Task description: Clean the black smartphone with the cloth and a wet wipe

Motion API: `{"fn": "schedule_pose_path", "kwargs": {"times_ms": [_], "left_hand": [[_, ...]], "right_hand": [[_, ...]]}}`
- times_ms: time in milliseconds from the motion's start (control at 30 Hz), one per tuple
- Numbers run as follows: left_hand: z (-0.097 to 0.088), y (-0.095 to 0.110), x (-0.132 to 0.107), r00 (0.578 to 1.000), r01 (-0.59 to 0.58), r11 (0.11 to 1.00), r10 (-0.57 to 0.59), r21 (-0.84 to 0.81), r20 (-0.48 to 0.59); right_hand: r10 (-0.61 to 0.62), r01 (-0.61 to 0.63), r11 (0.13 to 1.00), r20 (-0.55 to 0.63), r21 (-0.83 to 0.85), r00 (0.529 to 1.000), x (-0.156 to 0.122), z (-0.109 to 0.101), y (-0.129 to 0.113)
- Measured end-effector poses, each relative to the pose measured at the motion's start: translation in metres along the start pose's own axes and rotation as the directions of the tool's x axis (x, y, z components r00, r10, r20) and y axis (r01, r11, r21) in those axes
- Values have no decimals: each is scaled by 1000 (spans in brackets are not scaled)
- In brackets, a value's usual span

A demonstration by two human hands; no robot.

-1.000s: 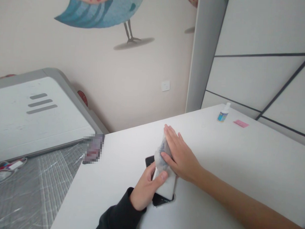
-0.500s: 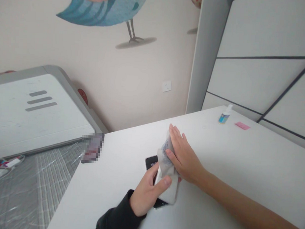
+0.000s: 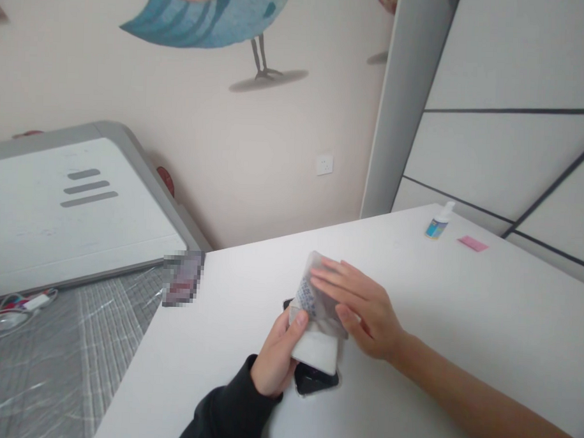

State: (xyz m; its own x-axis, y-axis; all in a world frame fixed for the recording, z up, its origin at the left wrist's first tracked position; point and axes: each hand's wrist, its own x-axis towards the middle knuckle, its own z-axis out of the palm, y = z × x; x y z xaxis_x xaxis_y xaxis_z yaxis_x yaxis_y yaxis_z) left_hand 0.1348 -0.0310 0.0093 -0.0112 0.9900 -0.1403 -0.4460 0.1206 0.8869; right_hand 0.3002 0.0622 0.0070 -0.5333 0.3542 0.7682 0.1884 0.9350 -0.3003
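My left hand grips a flat white rectangular block, thumb on top. A translucent pouch with blue print covers the block's upper part, and the left thumb presses on the pouch's near edge. My right hand lies along the pouch's right side with its fingers stretched out over it. Beneath the block, a black phone rests on the white table; its middle is hidden by the block and my left hand.
Toward the table's far right stand a small white-capped bottle and a pink slip. A pixelated flat item lies at the left edge. Beyond it are a plastic-covered grey surface and cables.
My right hand has shifted down and its fingers now point left across the pouch. The block has tilted up off the phone, and my left thumb has moved onto the pouch edge.
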Motion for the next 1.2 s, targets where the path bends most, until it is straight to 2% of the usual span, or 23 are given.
{"fn": "schedule_pose_path", "kwargs": {"times_ms": [33,100,200,300,367,500,567,667,733,833,933,1033,1100,1133,1200], "left_hand": [[0,0,0,1000,7,1000,-8,-30,-22],[0,1,1,999,28,997,-30,-76,-31],[0,2,2,999,42,993,-44,-106,-10],[1,5,5,997,-7,991,-3,-131,-79],[0,6,5,994,-27,989,11,-145,-111],[-1,8,5,998,7,987,-15,-159,-54],[-2,9,5,999,-10,987,3,-157,-50],[-1,11,5,996,-34,984,18,-174,-90],[-1,12,5,996,-13,981,-4,-193,-89],[0,12,6,998,12,978,-24,-208,-53],[-4,12,8,997,1,969,-19,-248,-74],[-8,12,8,995,60,957,-79,-283,-58],[-8,13,8,991,126,949,-136,-290,-13],[-8,14,8,990,135,946,-142,-295,-5],[-5,17,7,994,88,946,-105,-311,-38]], "right_hand": [[-29,30,999,60,-19,998,0,0,1],[-1,15,996,150,-89,989,0,1,3],[49,-20,989,194,-146,980,0,3,4],[-74,96,993,285,-64,956,0,4,5],[-110,129,991,332,-38,937,0,4,7],[1,38,990,278,-135,960,-1,3,8],[-46,80,991,282,-110,958,-2,4,7],[-150,175,984,357,-39,922,-3,4,8],[-84,119,990,350,-82,933,-3,3,13],[19,21,990,279,-140,960,-3,1,16],[-90,111,993,326,-47,941,-5,3,4],[-258,245,966,434,87,863,-5,9,-13],[-315,293,948,467,120,826,-4,10,-17],[-312,295,949,460,110,831,-4,10,-15],[-231,236,971,394,36,889,-4,8,-9]]}}
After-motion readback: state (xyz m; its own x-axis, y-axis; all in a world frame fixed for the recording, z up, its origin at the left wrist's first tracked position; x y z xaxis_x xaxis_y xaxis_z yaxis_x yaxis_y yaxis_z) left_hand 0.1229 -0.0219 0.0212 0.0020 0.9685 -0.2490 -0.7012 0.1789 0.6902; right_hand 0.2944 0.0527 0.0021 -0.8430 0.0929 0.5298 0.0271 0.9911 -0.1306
